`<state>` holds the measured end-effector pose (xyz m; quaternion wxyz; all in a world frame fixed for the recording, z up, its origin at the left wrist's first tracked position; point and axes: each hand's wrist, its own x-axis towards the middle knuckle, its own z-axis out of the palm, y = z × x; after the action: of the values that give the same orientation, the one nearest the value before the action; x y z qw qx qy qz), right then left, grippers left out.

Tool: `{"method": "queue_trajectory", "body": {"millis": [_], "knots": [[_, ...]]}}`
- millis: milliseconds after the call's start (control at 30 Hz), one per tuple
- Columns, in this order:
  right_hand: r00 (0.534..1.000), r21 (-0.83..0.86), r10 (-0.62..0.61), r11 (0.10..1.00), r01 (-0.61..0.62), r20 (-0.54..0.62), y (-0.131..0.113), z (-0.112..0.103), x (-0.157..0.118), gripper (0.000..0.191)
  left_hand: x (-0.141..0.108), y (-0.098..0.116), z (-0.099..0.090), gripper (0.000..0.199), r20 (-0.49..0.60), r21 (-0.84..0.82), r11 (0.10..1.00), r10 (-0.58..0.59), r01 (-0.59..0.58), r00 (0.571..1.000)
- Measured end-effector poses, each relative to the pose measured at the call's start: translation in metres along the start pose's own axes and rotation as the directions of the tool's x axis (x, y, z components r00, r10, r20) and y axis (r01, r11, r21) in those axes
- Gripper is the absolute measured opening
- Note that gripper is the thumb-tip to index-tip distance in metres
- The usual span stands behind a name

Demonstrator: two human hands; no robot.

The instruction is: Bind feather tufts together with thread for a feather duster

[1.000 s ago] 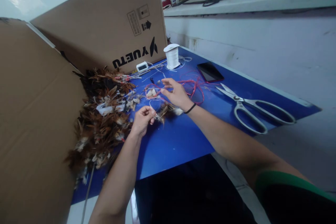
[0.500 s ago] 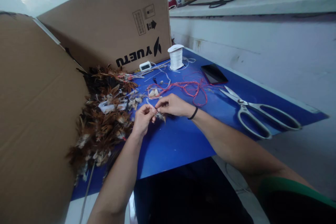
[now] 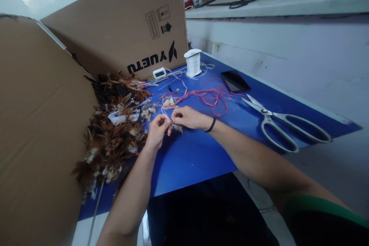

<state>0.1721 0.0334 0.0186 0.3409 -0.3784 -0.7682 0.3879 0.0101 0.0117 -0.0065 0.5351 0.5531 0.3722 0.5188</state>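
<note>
My left hand [image 3: 158, 130] pinches a small tuft of feathers [image 3: 177, 127] between thumb and fingers, above the blue table [image 3: 190, 161]. Close against it, my right hand [image 3: 188, 118] has its thumb and fingertips closed on a thin white ribbon [image 3: 164, 111] at the base of that tuft. The fingers partly hide the exact grip. Beyond the hands, red string [image 3: 206, 96] lies in loose loops. A heap of brown feathers [image 3: 115, 134] fills the table's left side. Farther back stands a white ribbon spool [image 3: 193, 63].
Large scissors [image 3: 273, 117] lie partly spread at the right, with a dark phone [image 3: 235, 81] behind them. A small white device with a display [image 3: 159, 72] sits by the cardboard box [image 3: 121, 27]. Another cardboard panel [image 3: 40, 123] rises at the left. A pale ledge [image 3: 276, 5] runs along the back.
My right hand shifts very slightly, its fingers staying closed beside the left hand. The left hand stays almost in place, and the things on the table have not moved.
</note>
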Motion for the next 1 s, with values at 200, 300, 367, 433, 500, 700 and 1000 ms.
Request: {"method": "queue_trajectory", "body": {"millis": [200,300,367,433,500,700,1000], "knots": [[1.0,0.064,0.019,0.998,-0.019,0.008,-0.0005,0.0018,0.0005,0.011,-0.0006,0.0009,0.0006,0.03,0.024,-0.024,0.999,-0.029,0.029,0.999],[1.0,0.036,0.008,0.999,-0.007,-0.011,-0.0009,0.0022,0.0,0.012,-0.0007,0.0013,0.0006,0.032,0.024,0.014,0.999,-0.052,0.052,0.998],[1.0,0.002,-0.004,1.0,0.004,-0.028,-0.0011,0.0023,-0.0006,0.012,-0.0007,0.0019,0.0007,0.032,0.018,0.037,0.997,-0.063,0.062,0.998],[0.999,-0.019,-0.021,1.0,0.021,-0.045,-0.0013,0.0024,-0.0012,0.012,-0.0006,0.0025,0.0008,0.033,0.0,0.053,0.996,-0.072,0.072,0.997],[0.997,-0.041,-0.041,0.998,0.038,-0.065,-0.0013,0.0025,-0.0017,0.01,-0.0006,0.0028,0.0007,0.034,-0.019,0.056,0.995,-0.086,0.087,0.996],[0.996,-0.055,-0.061,0.997,0.057,-0.067,-0.002,0.0031,-0.0024,0.009,-0.0008,0.0029,0.0003,0.035,-0.055,0.041,0.995,-0.089,0.091,0.995],[0.997,-0.04,-0.034,0.999,0.031,-0.073,0.0003,0.0065,-0.0015,0.009,-0.0012,0.0026,0.0014,0.032,-0.07,0.022,0.997,-0.072,0.074,0.995]]}}
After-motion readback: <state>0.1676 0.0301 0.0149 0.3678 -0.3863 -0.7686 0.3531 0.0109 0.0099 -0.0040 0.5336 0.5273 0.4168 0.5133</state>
